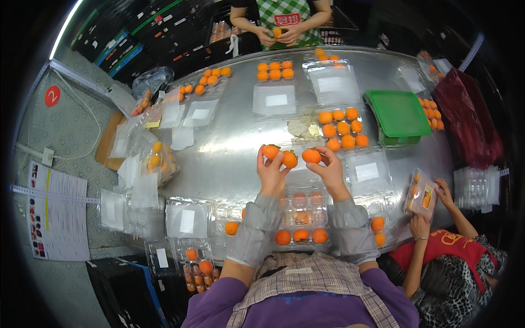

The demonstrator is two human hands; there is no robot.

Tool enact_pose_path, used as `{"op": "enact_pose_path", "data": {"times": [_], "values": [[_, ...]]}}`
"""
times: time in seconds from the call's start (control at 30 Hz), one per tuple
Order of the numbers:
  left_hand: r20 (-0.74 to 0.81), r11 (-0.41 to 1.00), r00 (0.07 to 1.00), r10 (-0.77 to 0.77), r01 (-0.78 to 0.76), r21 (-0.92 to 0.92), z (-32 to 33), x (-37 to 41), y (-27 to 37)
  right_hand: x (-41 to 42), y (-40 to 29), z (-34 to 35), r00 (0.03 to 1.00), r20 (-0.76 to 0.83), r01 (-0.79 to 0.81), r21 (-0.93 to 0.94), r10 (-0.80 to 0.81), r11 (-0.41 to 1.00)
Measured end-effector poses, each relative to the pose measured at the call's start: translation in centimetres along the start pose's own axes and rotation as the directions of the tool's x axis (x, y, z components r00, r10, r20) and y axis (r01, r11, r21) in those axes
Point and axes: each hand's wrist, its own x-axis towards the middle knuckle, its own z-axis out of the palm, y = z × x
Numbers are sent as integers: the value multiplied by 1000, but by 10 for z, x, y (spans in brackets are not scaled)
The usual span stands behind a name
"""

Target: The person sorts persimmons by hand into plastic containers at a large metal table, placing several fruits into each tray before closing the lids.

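Observation:
Two orange persimmons (290,159) with green calyxes are in my left hand (272,174), side by side between the fingers. My right hand (331,172) grips a single persimmon (311,156) close to them. Below my hands, between my sleeved forearms, lies a clear plastic clamshell tray (304,205). Its near row holds persimmons (300,235), and more orange fruit shows behind clear plastic farther up. My forearms partly cover the tray's sides.
A filled tray of persimmons (343,128) sits beyond my right hand, near a green-lidded container (397,114). Stacked clear trays (143,215) stand at left. Across the steel table (213,160) a person's hands (283,36) hold a fruit; at right another person's hands (422,225) touch a closed pack.

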Motion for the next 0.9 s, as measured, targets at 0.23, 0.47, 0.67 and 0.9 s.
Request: {"op": "enact_pose_path", "data": {"times": [0.23,0.47,0.67,0.9], "values": [[176,994,984,-21,40,-105,31,-60,19,-55,-61,0,983,75,136,310,-167,941],[280,992,958,-52,83,-98,42,-94,26,-89,-81,-13,963,60,238,281,-264,930],[279,991,958,-67,96,-92,28,-119,28,-112,-91,-11,944,82,293,230,-319,928],[261,992,963,-64,91,-91,6,-138,28,-130,-96,-17,945,143,214,409,-294,887]]}}
